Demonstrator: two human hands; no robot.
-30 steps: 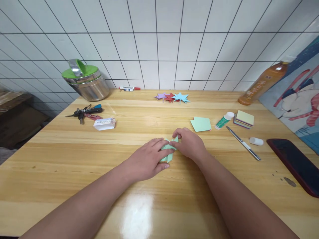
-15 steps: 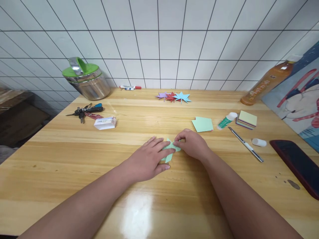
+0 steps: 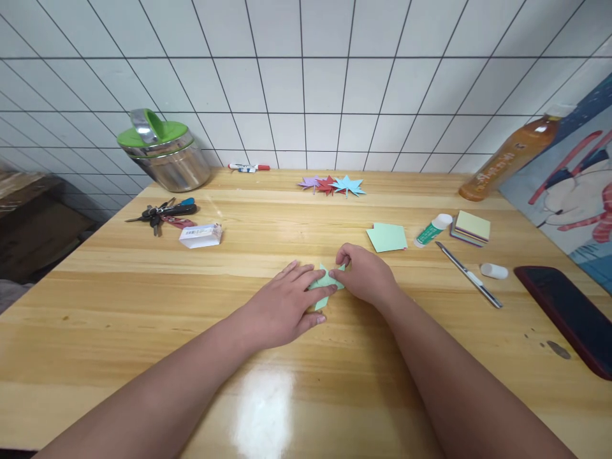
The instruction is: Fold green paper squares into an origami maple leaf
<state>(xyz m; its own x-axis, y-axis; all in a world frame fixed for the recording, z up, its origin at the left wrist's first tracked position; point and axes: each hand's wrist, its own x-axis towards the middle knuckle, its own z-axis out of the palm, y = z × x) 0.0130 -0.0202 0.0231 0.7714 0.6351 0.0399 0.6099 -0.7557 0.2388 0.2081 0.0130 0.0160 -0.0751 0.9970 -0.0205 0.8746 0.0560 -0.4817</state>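
"Closest to us, the left hand [image 3: 284, 312] lies palm down on the wooden tabletop [image 3: 143, 357], fingers spread over the folded pale-green paper [image 3: 321, 305]!"

"So it's pressing, clasping nothing. And the right hand [image 3: 368, 274]?"

"Thumb on the paper's right side, index finger curled beside it. Whether they pinch a fold, I can't tell from here. The piece sits flat between the two hands, mid-table."

"Out to the right, a dark smartphone [image 3: 564, 315], then a white cap [image 3: 494, 271] and a slim utility knife [image 3: 468, 275]."

"Just past those, the glue stick [image 3: 430, 233] stands tilted in our view, between pale-green sheets [image 3: 387, 237] and a sticky-note stack [image 3: 471, 226]."

"Over on the left, a small white box [image 3: 201, 236] near a bunch of keys [image 3: 162, 213]!"

"And at the back, purple [image 3: 308, 183], red [image 3: 326, 185] and blue paper leaves [image 3: 349, 185] overlap in a row before the tiled wall [image 3: 325, 83]."
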